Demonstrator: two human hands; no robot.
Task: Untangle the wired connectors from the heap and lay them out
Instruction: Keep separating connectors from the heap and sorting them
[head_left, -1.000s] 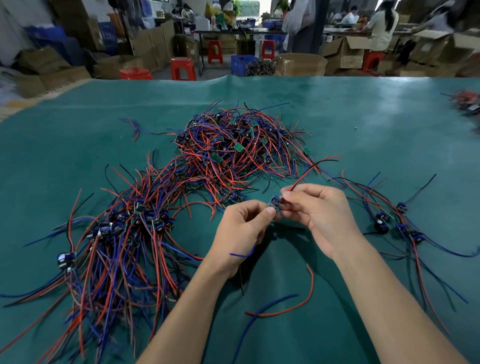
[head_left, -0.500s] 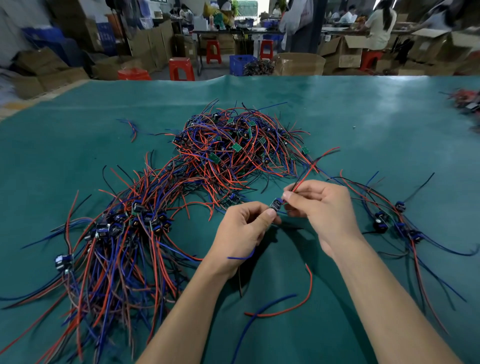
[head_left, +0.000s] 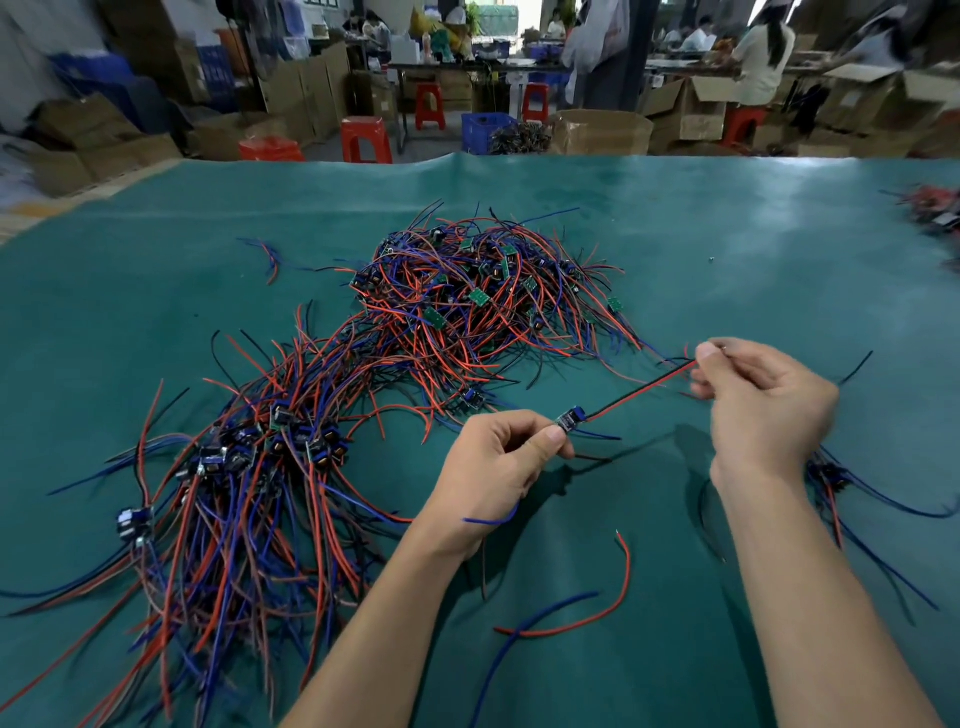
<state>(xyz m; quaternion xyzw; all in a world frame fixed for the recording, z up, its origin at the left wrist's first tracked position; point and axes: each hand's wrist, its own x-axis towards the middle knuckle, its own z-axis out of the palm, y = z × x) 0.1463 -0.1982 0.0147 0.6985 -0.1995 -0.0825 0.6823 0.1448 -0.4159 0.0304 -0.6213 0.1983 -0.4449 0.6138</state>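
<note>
A teal, leather-like table cover (head_left: 727, 249) fills most of the frame below the workshop background. On it, upper centre, lies a tangled heap of red, blue and black wires with small green circuit boards (head_left: 483, 296). A second, looser spread of like wires with small blue connector modules (head_left: 249, 493) runs from centre left to the lower left corner. A smaller group of wired connectors (head_left: 836, 483) lies at the right edge, partly hidden behind the right forearm.

Containers stand beyond the table's far edge. An open brown cardboard box (head_left: 597, 132), top centre, shows no visible contents. A blue plastic crate (head_left: 480, 127) stands beside it, with a dark bundle of wires (head_left: 519, 139) just to its right; whether the bundle sits inside the crate cannot be told. More cardboard cartons (head_left: 104, 145) are stacked at upper left.

The left hand (head_left: 493, 478), centre frame, has its fingers curled, with thumb and forefinger pinching a small blue wired connector (head_left: 570, 417) held above the cover. The right hand (head_left: 763, 405), centre right and blurred, pinches the far end of that connector's red and black wire pair (head_left: 644, 387), which runs taut between the hands. A loose red wire (head_left: 587, 618) and a loose blue wire (head_left: 524, 629) cross on the cover, lower centre.
</note>
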